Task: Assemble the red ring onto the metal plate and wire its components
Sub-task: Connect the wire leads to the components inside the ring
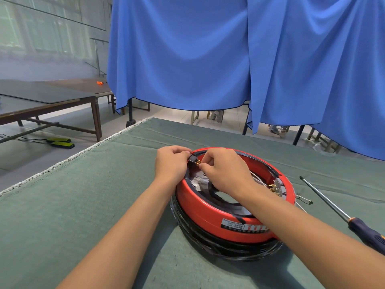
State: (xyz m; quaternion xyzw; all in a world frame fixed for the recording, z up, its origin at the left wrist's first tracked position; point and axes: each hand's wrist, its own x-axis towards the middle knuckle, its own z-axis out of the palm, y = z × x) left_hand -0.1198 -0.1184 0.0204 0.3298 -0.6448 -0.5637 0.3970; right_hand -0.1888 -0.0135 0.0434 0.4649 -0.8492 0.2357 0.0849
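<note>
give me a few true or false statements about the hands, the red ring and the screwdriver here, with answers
1. Both hands work at the far left rim of the red ring. True.
2. The right hand grips the screwdriver. False: the screwdriver lies untouched on the green cloth, right of the ring.
3. The left hand holds a small black connector. True.
4. The ring stands on its edge. False: it lies flat.
5. A blue curtain hangs behind the table. True.
</note>
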